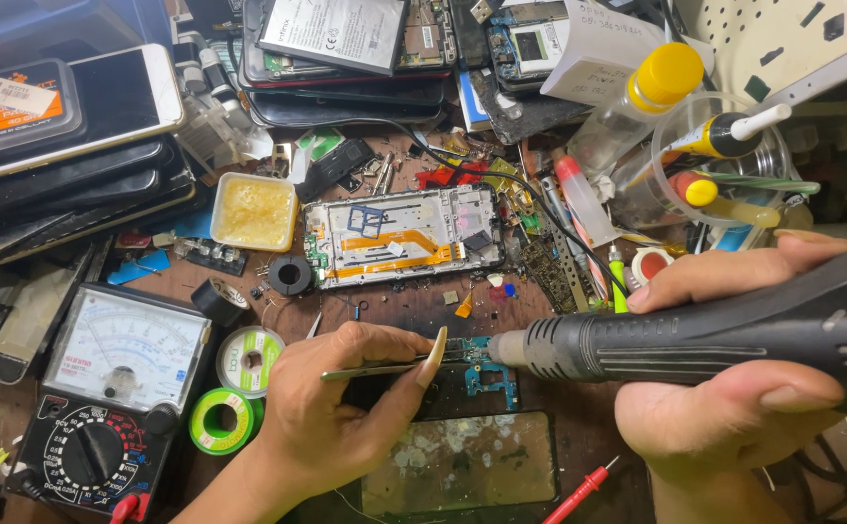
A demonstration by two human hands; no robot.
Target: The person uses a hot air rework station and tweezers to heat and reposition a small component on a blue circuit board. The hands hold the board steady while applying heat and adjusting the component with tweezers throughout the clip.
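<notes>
Blue circuit board (489, 367) sits dead between your hands: left hand (331, 403) pinching tweezers (375, 369) onto it, right hand (734, 388) wrapped round the hot-air wand (695, 335), nozzle lying level, aimed leftward

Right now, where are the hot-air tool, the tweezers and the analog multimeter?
hot-air tool (695, 335), head view, ribbed black barrel.
tweezers (370, 370), head view, metal shaft.
analog multimeter (122, 347), head view, dial face.

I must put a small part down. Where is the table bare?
Bare wood shows only between the opened phone frame and the left hand, and beside the red probe. The top, with stacked phones and glue bottles, is crowded.
</notes>
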